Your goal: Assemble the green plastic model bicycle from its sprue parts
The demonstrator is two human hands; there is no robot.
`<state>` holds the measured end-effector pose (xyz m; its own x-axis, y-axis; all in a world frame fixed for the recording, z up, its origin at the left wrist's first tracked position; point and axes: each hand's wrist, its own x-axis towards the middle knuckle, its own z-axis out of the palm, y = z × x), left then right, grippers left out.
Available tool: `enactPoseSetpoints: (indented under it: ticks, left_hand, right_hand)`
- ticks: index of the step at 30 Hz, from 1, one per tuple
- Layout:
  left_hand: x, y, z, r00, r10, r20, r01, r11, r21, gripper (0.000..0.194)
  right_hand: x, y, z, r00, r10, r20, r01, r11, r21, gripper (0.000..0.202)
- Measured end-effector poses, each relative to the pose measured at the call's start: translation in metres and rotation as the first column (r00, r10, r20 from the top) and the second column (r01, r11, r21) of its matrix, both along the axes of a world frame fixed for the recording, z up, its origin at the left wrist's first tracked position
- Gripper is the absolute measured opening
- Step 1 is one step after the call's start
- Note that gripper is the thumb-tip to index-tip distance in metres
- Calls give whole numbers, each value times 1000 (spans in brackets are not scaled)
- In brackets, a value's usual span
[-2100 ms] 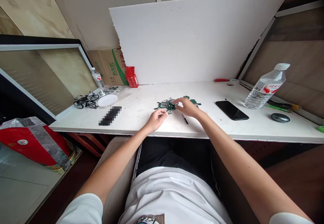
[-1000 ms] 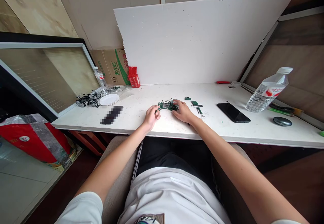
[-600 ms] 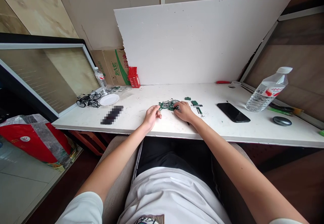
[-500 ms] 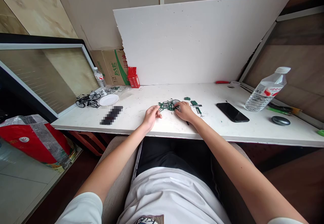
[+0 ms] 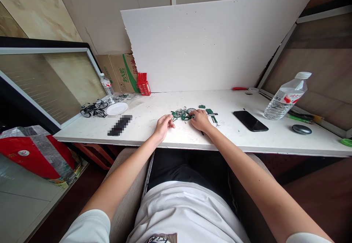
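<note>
Small green model bicycle parts [image 5: 181,114] with thin spoked wheels lie in a loose cluster between my hands. My left hand [image 5: 164,126] is at the cluster's left end, thumb and forefinger pinched together against a green bit and the other fingers curled. What sits in that pinch is too small to make out. My right hand [image 5: 200,120] bends over the right end of the cluster, its fingers closed on a green piece and partly hiding it. Beyond that hand lie a green block [image 5: 209,111] and a small green-and-silver part [image 5: 215,120].
A black phone [image 5: 250,121], a water bottle [image 5: 284,98] and a dark oval object [image 5: 301,129] stand to the right on the white table [image 5: 154,105]. Leftward are black model bicycles [image 5: 93,109], a white plate [image 5: 117,108] and a red box [image 5: 143,84]. A white board [image 5: 209,48] leans behind.
The whole view has shifted slightly. Both hands stay at the green parts in nearly the same pose, with no clear movement of the pieces.
</note>
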<state>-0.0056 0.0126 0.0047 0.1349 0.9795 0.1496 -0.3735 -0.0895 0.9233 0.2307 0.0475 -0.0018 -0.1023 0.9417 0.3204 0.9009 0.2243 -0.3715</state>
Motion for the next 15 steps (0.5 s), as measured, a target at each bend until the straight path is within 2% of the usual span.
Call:
enactPoseSetpoints:
  ticks: [7,13,15]
  left_hand:
    - [0,0,0,1000,-9,-6,9,1000,-2,28]
    - [-1,-1,2,1000,-12,16,12,1000,-15,24]
    - [-1,-1,3,1000,-12,13,12,1000,-13,24]
  right_hand:
    - [5,3,-5,997,-38,-63,40,999,32,53]
    - [5,2,-3,997,-15,-71,12,999,-36,60]
    - [3,0,-2,993,-34,-109,30,999,-37,68]
